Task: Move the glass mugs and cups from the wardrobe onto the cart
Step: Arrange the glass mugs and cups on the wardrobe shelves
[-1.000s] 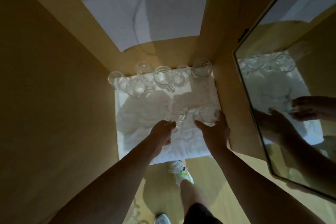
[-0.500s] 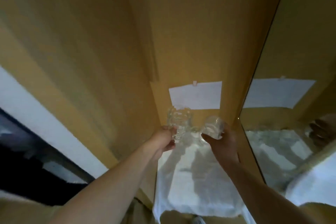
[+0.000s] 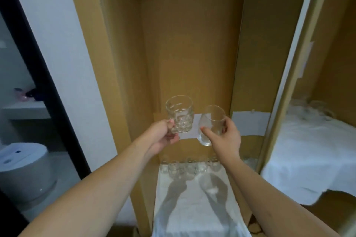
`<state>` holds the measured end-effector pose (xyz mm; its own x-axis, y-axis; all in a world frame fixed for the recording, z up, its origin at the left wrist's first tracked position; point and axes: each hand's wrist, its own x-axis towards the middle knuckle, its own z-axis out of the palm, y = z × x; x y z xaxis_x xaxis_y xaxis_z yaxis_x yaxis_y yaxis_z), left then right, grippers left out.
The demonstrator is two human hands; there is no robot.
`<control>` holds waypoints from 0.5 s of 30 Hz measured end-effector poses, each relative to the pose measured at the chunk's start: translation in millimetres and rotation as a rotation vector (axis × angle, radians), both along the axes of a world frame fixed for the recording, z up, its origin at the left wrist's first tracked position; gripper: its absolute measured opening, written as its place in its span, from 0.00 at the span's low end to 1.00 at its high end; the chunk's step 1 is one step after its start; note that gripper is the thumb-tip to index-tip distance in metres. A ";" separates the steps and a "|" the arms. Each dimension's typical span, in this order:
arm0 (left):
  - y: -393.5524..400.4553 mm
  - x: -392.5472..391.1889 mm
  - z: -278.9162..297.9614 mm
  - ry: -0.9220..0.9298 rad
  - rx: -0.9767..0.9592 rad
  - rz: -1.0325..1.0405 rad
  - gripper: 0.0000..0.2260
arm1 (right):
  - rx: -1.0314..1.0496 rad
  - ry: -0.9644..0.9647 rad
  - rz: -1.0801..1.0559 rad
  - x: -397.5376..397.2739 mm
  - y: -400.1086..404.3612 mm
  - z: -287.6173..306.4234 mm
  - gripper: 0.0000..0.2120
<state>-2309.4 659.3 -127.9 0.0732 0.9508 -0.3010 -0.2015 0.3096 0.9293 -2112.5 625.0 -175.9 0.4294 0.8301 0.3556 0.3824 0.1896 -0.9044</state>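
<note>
Left hand (image 3: 162, 136) grips the dimpled mug (image 3: 179, 116) by its handle, fingers curled round it; mug is upright, long axis vertical, mouth up, held in the air well above the white cloth (image 3: 194, 208) on the wardrobe (image 3: 192, 44) floor. Right hand (image 3: 224, 136) wraps the smooth cup (image 3: 211, 124), thumb across its front, fingers behind; cup is tilted, long axis leaning, mouth up and to the right, base down-left. Cup sits just right of the mug, close but whether they touch I cannot tell. Both are in front of the wardrobe's back panel, above the cloth. A row of other glasses (image 3: 190, 166) stands on the far end of the cloth, against the back panel, below both hands. Mirror door (image 3: 308, 102) is right of the cloth.
</note>
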 end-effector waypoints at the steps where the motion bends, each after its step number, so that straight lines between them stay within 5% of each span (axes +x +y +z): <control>1: -7.0 4.6 -0.2 0.000 -0.010 -0.010 0.07 | 0.011 0.016 -0.015 3.3 -10.6 1.3 0.39; 15: -103.7 143.6 -4.7 -0.120 -0.024 -0.101 0.05 | 0.076 0.250 0.009 141.4 -125.5 11.7 0.39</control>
<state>-2165.8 555.7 -132.6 0.2050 0.9296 -0.3064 -0.2777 0.3554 0.8925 -1971.0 499.5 -164.2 0.5046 0.8092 0.3009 0.1469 0.2630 -0.9536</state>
